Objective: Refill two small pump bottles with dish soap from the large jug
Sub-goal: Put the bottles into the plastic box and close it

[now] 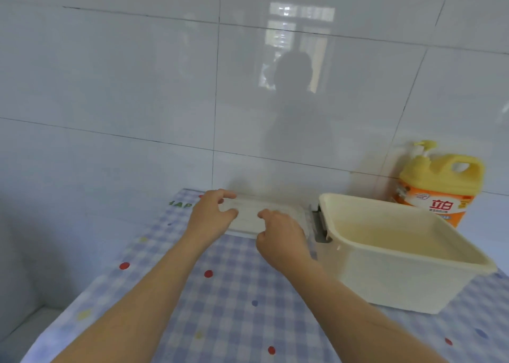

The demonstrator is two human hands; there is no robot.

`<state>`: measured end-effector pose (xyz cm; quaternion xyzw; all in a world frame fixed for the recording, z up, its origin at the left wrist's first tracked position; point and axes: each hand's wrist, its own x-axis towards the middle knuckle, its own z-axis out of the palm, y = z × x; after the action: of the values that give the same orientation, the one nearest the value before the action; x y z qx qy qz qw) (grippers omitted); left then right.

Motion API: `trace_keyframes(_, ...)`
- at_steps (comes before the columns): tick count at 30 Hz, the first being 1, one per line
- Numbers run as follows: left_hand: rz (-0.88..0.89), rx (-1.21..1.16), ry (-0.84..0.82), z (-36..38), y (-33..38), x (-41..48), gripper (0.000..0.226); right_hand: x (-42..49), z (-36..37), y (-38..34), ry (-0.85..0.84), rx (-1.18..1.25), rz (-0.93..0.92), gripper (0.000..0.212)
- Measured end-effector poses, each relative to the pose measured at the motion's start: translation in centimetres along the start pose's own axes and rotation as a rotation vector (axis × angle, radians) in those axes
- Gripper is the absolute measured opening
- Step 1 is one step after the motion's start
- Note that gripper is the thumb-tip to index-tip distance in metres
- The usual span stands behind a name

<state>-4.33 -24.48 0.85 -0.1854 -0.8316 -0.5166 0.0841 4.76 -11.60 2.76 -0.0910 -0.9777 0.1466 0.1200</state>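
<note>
A large yellow jug of dish soap [438, 186] with an orange label and a pump top stands at the back right against the wall. Both my hands are on a flat translucent white lid [264, 211] lying on the table by the wall. My left hand [212, 214] grips its left end with curled fingers and thumb. My right hand [281, 230] holds its near edge, fingers curled over it. No small pump bottles are in view.
An open cream plastic box [399, 280] with a grey latch [319, 222] stands right of the lid, in front of the jug. The table wears a blue checked cloth with coloured dots [220, 307]. A glossy tiled wall [165, 87] rises directly behind.
</note>
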Motion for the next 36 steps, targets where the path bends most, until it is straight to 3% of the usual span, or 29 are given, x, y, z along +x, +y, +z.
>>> trace_keyframes(7,0.076,0.147,-0.108,1.0,-2.6,0.0,0.035,1.4,2.3,1.4,-0.097,-0.306,0.005,0.015)
trace_keyframes(18,0.070,0.137,-0.130,0.5,-3.5,0.1,0.036,2.6,2.8,1.4,-0.077,-0.417,-0.074,0.015)
trace_keyframes(23,0.041,0.098,-0.120,-0.3,-2.9,0.0,0.051,2.6,2.4,0.7,-0.008,-0.394,-0.107,0.019)
trace_keyframes(29,0.094,0.041,0.031,-0.9,-2.1,-0.1,0.064,2.7,0.2,-1.2,0.187,-0.256,-0.105,0.024)
trace_keyframes(32,0.096,-0.052,0.207,-1.3,-1.5,-0.3,0.076,2.7,-1.2,-2.3,0.271,-0.177,-0.093,0.023)
trace_keyframes(36,-0.060,-0.144,0.370,-2.3,-0.7,-0.3,0.092,2.6,-2.4,-3.3,0.408,-0.105,-0.130,0.020)
